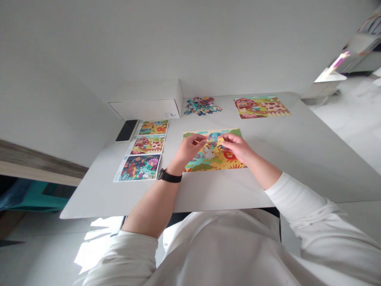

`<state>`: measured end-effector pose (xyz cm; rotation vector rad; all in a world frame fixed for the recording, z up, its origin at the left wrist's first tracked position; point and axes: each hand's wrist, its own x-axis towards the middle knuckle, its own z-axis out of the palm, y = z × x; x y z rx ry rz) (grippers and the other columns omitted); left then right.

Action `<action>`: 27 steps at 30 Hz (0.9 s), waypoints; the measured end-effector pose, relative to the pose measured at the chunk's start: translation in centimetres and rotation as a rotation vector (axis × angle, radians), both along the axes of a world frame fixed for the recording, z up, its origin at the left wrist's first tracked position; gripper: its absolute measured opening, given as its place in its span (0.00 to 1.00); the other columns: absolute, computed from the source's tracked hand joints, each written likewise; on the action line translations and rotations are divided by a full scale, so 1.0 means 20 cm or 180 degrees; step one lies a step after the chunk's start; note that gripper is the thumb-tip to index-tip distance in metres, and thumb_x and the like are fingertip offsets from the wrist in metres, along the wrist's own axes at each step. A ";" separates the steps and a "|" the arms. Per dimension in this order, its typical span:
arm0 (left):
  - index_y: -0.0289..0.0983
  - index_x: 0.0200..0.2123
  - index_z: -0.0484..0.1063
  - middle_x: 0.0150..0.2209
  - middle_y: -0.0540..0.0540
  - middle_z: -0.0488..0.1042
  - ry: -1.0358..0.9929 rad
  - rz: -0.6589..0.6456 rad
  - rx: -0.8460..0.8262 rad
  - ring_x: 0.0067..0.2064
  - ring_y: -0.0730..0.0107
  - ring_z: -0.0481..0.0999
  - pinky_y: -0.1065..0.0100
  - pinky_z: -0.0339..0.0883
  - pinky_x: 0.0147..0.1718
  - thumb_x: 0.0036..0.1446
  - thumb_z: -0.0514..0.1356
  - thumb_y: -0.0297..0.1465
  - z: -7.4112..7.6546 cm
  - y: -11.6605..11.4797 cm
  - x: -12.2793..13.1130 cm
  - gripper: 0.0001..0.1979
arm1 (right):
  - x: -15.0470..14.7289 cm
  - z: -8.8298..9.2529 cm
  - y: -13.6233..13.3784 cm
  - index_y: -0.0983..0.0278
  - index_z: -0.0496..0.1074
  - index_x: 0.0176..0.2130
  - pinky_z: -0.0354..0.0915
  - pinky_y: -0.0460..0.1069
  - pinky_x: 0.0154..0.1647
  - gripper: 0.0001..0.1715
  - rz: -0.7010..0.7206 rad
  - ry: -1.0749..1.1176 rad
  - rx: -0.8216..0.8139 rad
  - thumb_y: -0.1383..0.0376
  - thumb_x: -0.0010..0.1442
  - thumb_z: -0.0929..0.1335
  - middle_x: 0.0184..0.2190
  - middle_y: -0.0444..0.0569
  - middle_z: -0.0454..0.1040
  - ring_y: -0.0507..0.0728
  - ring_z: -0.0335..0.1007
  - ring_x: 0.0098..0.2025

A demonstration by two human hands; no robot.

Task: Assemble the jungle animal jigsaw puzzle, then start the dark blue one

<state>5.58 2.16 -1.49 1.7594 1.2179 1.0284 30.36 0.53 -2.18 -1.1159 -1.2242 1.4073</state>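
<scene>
A colourful animal jigsaw (213, 159) lies flat on the white table (297, 151) right in front of me. My left hand (190, 147), with a black band on its wrist, and my right hand (236, 147) hover over the puzzle's upper middle. Their fingertips are pinched together and nearly meet above the picture. Whatever they pinch is too small to name; it may be a puzzle piece.
A heap of loose puzzle pieces (201, 106) lies at the back, with a finished farm jigsaw (261, 107) to its right. A white box (149, 101), a dark phone (127, 130) and three picture cards (145, 151) occupy the left side.
</scene>
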 end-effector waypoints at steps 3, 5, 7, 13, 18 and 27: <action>0.36 0.43 0.83 0.35 0.45 0.82 0.0040 -0.0110 -0.0096 0.32 0.70 0.74 0.70 0.66 0.29 0.63 0.67 0.48 0.01 -0.01 0.00 0.20 | -0.01 -0.01 0.00 0.56 0.82 0.46 0.72 0.52 0.43 0.27 0.0081 -0.0065 0.0080 0.49 0.49 0.83 0.36 0.42 0.76 0.56 0.73 0.41; 0.36 0.41 0.84 0.31 0.47 0.80 0.0139 -0.0211 -0.0191 0.30 0.71 0.71 0.70 0.63 0.27 0.63 0.66 0.49 0.01 -0.02 0.01 0.21 | -0.02 -0.02 0.00 0.56 0.81 0.46 0.72 0.52 0.43 0.28 0.0119 -0.0080 0.0104 0.49 0.49 0.84 0.35 0.42 0.75 0.56 0.73 0.40; 0.36 0.41 0.84 0.30 0.48 0.79 0.0223 -0.0332 -0.0280 0.28 0.73 0.69 0.70 0.61 0.26 0.63 0.66 0.48 0.02 -0.02 0.01 0.19 | -0.02 -0.03 0.00 0.56 0.81 0.46 0.72 0.52 0.42 0.29 0.0141 -0.0098 0.0142 0.49 0.48 0.84 0.35 0.42 0.75 0.56 0.72 0.40; 0.36 0.42 0.84 0.28 0.49 0.78 0.0209 -0.0588 -0.0492 0.26 0.75 0.66 0.72 0.58 0.25 0.58 0.69 0.43 0.04 -0.04 0.02 0.16 | -0.03 -0.03 -0.01 0.56 0.81 0.46 0.70 0.50 0.39 0.28 0.0187 -0.0171 0.0261 0.48 0.50 0.83 0.34 0.43 0.75 0.56 0.71 0.38; 0.38 0.38 0.78 0.30 0.50 0.79 -0.0296 -0.0401 -0.1019 0.22 0.78 0.64 0.72 0.55 0.20 0.55 0.71 0.42 0.05 -0.05 0.02 0.15 | -0.03 0.01 -0.03 0.56 0.80 0.46 0.71 0.50 0.40 0.28 -0.0006 -0.0053 0.0121 0.46 0.51 0.82 0.40 0.45 0.78 0.58 0.75 0.43; 0.39 0.36 0.74 0.22 0.56 0.67 -0.0841 -0.0107 -0.1327 0.20 0.79 0.59 0.73 0.55 0.19 0.53 0.73 0.39 0.06 -0.03 0.02 0.14 | -0.03 -0.03 0.00 0.55 0.76 0.46 0.73 0.54 0.47 0.29 -0.0140 -0.0101 0.0369 0.51 0.49 0.83 0.40 0.45 0.79 0.59 0.76 0.45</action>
